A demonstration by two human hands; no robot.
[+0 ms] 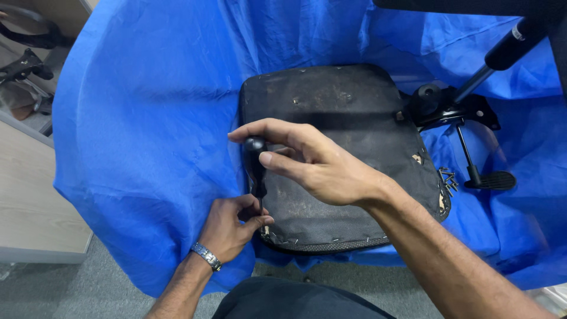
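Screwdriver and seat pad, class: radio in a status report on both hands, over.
Right hand grips screwdriver handle, upright. Left hand pinches its shaft at seat pad edge. Staples line that edge; loose screws lie right.

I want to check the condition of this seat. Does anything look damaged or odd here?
Yes. The black seat pad looks worn: its fabric is torn at the right edge, showing lighter material beneath, and the surface is stained. Loose staples lie scattered on the blue cloth beside that edge.
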